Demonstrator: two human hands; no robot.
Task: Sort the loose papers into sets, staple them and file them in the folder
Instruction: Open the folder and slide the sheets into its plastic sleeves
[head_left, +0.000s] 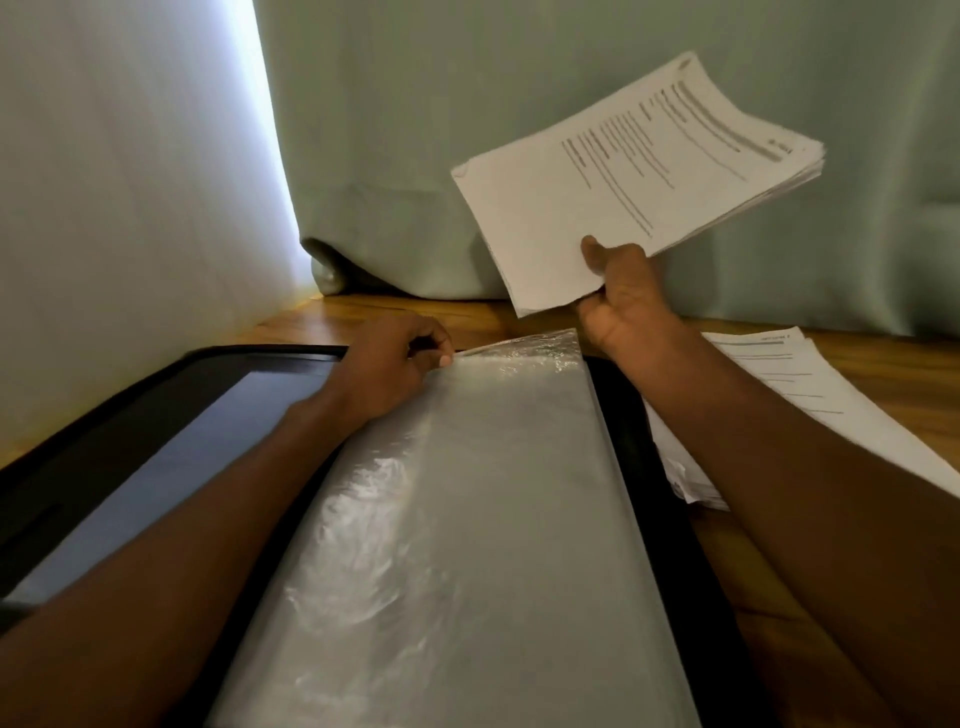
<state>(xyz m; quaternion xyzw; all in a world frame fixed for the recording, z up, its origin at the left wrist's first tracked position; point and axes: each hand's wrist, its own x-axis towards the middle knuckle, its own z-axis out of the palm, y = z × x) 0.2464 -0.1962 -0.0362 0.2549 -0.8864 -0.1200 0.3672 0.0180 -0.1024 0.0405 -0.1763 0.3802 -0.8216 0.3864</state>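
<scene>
A black folder (156, 415) lies open on the wooden table, with clear plastic sleeves (467, 519) stacked on its right half. My left hand (395, 369) pinches the far top corner of the uppermost sleeve. Raised above the folder's far edge, my right hand (623, 296) grips a thick set of printed papers (634, 176) by its near corner, thumb on top. The set tilts up toward the curtain. Whether it is stapled cannot be made out.
More printed sheets (779, 395) lie on the wooden table (883, 364) to the right of the folder, partly under my right forearm. A pale green curtain (467, 130) hangs right behind the table, and a bright white wall (130, 182) stands at the left.
</scene>
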